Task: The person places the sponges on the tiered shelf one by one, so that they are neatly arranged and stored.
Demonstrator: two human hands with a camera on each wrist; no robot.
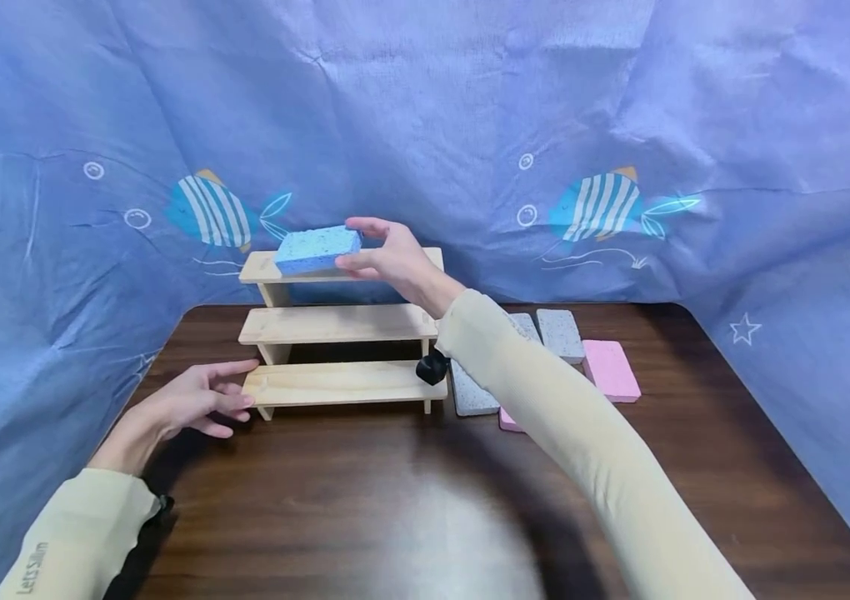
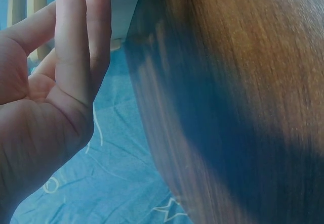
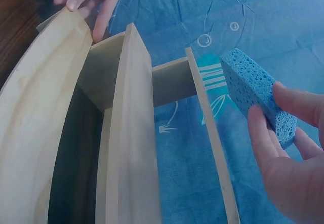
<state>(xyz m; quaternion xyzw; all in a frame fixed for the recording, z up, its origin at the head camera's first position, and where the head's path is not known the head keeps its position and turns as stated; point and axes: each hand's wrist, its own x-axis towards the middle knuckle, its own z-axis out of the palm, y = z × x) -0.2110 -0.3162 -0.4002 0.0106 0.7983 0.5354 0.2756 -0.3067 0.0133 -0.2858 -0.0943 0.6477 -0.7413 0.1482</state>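
A blue sponge [image 1: 317, 250] is pinched by its right end between the thumb and fingers of my right hand [image 1: 398, 260]. In the head view it appears at the left part of the top step of a three-step wooden rack [image 1: 342, 325]. The right wrist view shows the sponge [image 3: 255, 95] held apart from the top board's edge. My left hand [image 1: 203, 400] rests at the left end of the lowest step, its fingers loosely extended and touching the board's corner. Seen from the left wrist, that hand [image 2: 66, 82] has nothing in its grasp.
Right of the rack lie several grey sponges [image 1: 560, 335] and pink sponges [image 1: 611, 371], partly hidden by my right sleeve [image 1: 582, 433]. Everything stands on a dark wooden table [image 1: 305, 517]. A blue cloth with fish prints [image 1: 425, 125] hangs behind and along the sides.
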